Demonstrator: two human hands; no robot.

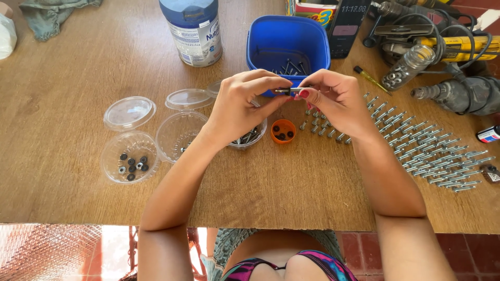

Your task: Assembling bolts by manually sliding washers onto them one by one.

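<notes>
My left hand and my right hand meet above the wooden table, both pinching one small metal screw held sideways between the fingertips. Just behind the hands stands a blue plastic tub with several screws in its bottom. Under my left hand sits a clear cup of screws, partly hidden. An orange cap with small black washers lies below the screw.
Rows of assembled screws lie to the right. Clear cups and lids with black washers sit on the left. A blue-lidded can stands at the back; power drills and a glass jar crowd the right corner.
</notes>
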